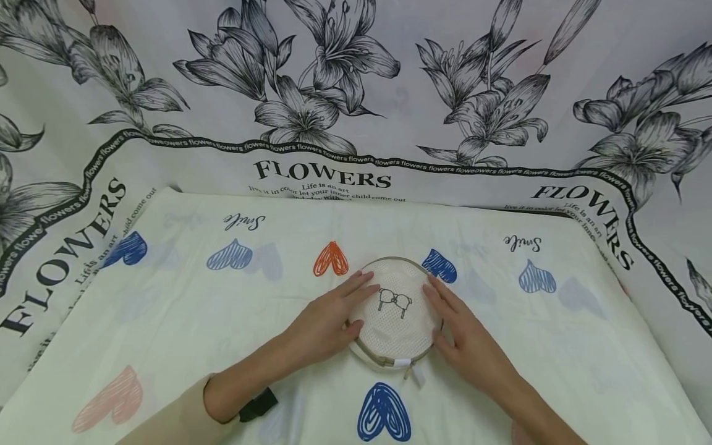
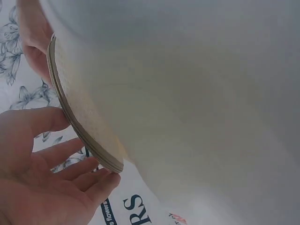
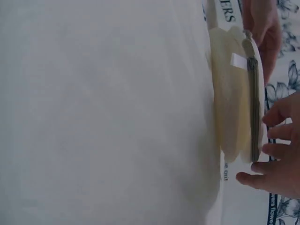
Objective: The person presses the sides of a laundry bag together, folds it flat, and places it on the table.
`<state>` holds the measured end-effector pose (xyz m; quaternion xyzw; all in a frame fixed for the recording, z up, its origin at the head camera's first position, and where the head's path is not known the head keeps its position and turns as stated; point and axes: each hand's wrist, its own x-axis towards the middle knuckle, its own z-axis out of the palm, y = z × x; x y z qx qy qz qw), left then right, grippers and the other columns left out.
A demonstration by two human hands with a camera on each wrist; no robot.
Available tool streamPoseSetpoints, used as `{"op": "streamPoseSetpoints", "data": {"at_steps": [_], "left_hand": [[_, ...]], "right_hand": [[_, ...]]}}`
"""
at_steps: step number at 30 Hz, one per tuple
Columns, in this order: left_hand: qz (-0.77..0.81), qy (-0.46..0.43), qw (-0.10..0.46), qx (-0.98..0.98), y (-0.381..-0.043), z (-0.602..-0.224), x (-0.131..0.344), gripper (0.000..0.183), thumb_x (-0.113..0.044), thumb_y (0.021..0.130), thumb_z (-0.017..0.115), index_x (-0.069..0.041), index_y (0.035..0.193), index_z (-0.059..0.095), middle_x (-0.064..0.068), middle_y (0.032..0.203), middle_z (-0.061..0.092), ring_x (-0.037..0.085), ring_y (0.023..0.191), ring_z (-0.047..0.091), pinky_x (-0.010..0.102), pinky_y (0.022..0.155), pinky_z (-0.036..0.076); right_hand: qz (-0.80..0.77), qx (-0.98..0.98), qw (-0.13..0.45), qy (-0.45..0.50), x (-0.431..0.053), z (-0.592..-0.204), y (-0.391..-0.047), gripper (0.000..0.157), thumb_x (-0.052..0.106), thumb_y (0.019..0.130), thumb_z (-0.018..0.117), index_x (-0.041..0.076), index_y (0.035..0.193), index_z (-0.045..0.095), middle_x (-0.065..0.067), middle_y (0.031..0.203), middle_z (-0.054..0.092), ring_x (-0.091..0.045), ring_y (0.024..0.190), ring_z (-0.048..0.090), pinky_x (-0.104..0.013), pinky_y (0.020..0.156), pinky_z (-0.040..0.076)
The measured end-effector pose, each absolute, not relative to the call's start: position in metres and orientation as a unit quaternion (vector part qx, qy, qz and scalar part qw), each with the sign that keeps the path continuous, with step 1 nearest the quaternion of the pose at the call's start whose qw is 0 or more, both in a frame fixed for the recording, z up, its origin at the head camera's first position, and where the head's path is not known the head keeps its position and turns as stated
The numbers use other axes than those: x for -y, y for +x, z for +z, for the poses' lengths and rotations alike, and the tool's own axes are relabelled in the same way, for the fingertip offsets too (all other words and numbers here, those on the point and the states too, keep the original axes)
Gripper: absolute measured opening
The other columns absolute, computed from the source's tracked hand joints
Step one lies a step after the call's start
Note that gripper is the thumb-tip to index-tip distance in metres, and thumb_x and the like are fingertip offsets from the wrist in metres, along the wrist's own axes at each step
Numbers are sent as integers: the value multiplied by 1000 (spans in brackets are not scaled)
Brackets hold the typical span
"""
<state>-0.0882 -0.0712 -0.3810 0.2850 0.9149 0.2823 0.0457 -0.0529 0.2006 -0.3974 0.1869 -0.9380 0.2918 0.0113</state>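
Note:
A round white mesh laundry bag [image 1: 389, 334] with a zip around its edge lies on the cloth, a small black line drawing on its top. My left hand [image 1: 328, 312] rests along its left edge, fingertips on the top and thumb lower at the rim. On the opposite side my right hand [image 1: 467, 337] touches the right edge with extended fingers. The left wrist view shows the bag's zipped rim [image 2: 89, 140] against the thumb and fingertips. In the right wrist view the bag's side [image 3: 229, 103] looks thick and soft, beside spread fingers.
Under the bag is a white cloth [image 1: 222, 334] printed with hearts and the word Smile. A flower-printed sheet [image 1: 411, 111] rises behind it and along both sides. A zip pull [image 1: 408, 372] and a white tag [image 1: 419, 376] hang at the bag's near edge.

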Motion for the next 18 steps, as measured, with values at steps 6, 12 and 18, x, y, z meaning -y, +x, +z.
{"op": "streamPoseSetpoints", "data": {"at_steps": [6, 12, 18], "left_hand": [[261, 302, 68, -914, -87, -383, 71, 72, -32, 88, 77, -19, 151, 45, 0, 162, 27, 19, 149, 23, 44, 111, 39], [254, 310, 84, -912, -89, -384, 73, 83, -42, 84, 78, -17, 153, 40, 1, 164, 22, 19, 151, 17, 45, 114, 34], [226, 324, 92, -914, -90, -387, 71, 90, -45, 82, 79, -15, 155, 35, 3, 165, 17, 21, 152, 13, 44, 115, 32]], "right_hand": [[273, 942, -34, 191, -193, -399, -49, 66, 22, 98, 60, 12, 156, 31, 0, 164, 20, -34, 151, 11, -58, 117, 19], [196, 956, 2, 216, -188, -401, -49, 97, 60, 84, 69, 5, 155, 32, -9, 164, 20, -38, 149, 17, -58, 117, 21], [164, 954, 27, 247, -187, -401, -50, 99, 54, 83, 74, -1, 153, 31, -14, 164, 19, -36, 149, 19, -52, 114, 30]]}}
